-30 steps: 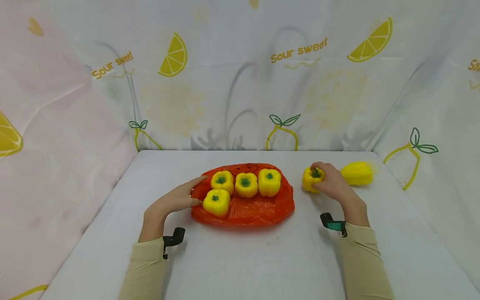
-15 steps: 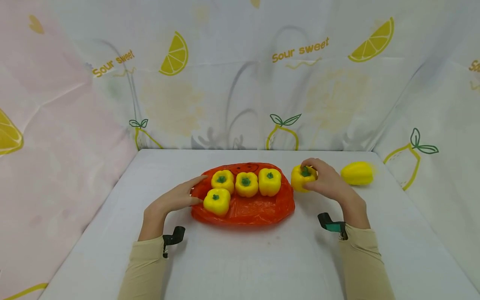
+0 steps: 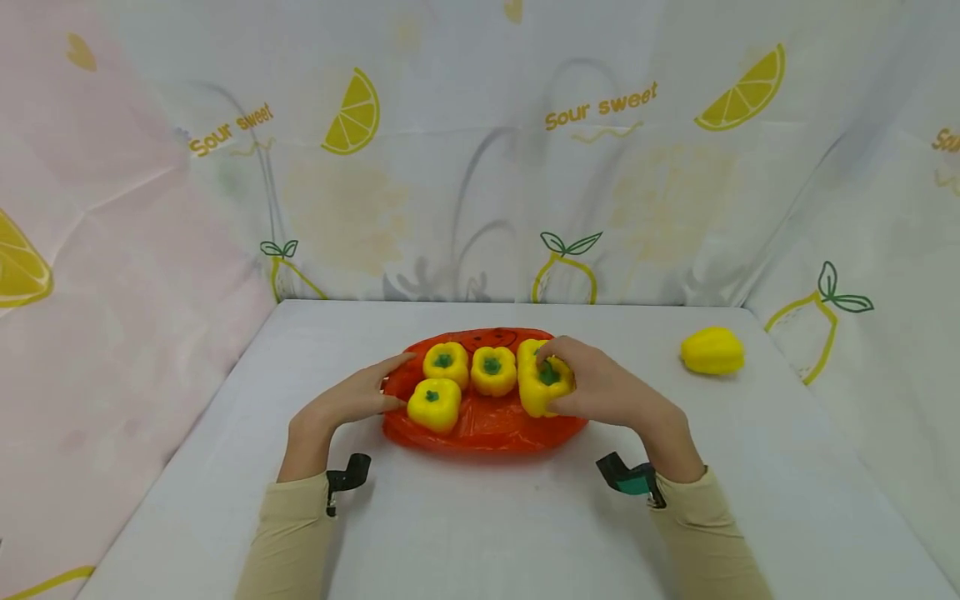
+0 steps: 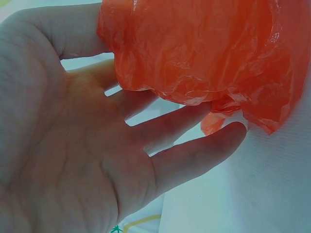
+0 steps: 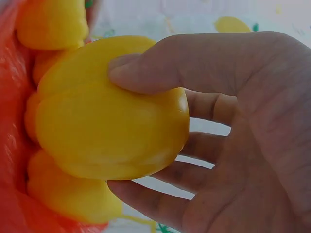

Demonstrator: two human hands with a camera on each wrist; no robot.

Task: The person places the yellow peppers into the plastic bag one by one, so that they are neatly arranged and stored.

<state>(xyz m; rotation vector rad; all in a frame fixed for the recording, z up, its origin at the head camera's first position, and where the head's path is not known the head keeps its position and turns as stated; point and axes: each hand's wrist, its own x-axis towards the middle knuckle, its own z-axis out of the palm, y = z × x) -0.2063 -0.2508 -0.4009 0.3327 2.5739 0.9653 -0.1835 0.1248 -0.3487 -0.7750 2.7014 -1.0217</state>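
In the head view my right hand holds a yellow bell pepper with a green stem over the right part of a red plastic bag. In the right wrist view my thumb lies on one side of that bell pepper, my fingers on the other. It overlaps another bell pepper behind it. Several more bell peppers, such as one in the middle, sit on the bag. My left hand is at the bag's left edge, fingers spread; in the left wrist view the bag covers some fingertips.
A lone yellow bell pepper lies on its side at the table's back right. The white table ends at a printed cloth backdrop. Each wrist carries a small black camera mount, such as the left mount.
My right hand has carried the bell pepper left from the table to over the bag's right part. My left hand has stayed at the bag's left edge.
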